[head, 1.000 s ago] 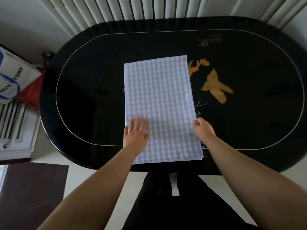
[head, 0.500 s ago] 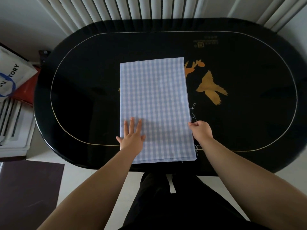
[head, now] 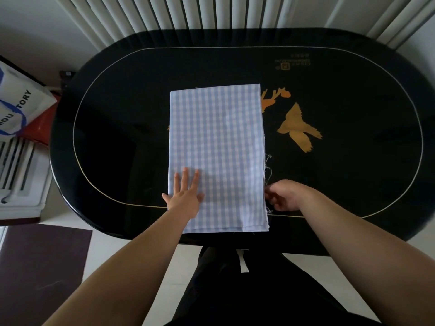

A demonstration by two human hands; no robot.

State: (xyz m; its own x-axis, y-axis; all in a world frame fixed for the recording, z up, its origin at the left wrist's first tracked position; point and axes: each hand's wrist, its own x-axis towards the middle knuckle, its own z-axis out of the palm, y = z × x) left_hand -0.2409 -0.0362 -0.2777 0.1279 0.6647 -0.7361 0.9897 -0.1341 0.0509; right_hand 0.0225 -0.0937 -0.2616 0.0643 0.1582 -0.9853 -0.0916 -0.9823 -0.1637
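1. A folded blue-and-white checked cloth (head: 219, 149) lies flat on a black oval table (head: 353, 172), a little left of the frame's centre.
2. Its long axis runs from the bottom of the frame towards the top, almost straight up and down. The short near end lies at the table's lower edge and the far end points at the white radiator (head: 211, 12) along the top.
3. The cloth's right edge is raw, with loose threads (head: 267, 168) straying onto the table. To the right of it are an orange sprig motif (head: 274, 98) and a golden bird motif (head: 297, 130).
4. The left hand (head: 184, 196) rests palm down on the cloth's lower left corner. Its fingers (head: 186, 180) are straight, slightly spread and point up the frame; they press flat on the fabric and grip nothing.
5. The right hand (head: 284, 196) sits on the table just beside the cloth's right edge, low down. Its fingers (head: 270, 192) are curled, with the tips at the frayed edge; whether they pinch the fabric or only touch it cannot be told.
6. At the left of the frame stands a white bag with blue lettering (head: 16, 107), and a dark mat (head: 40, 267) lies on the floor at the lower left.
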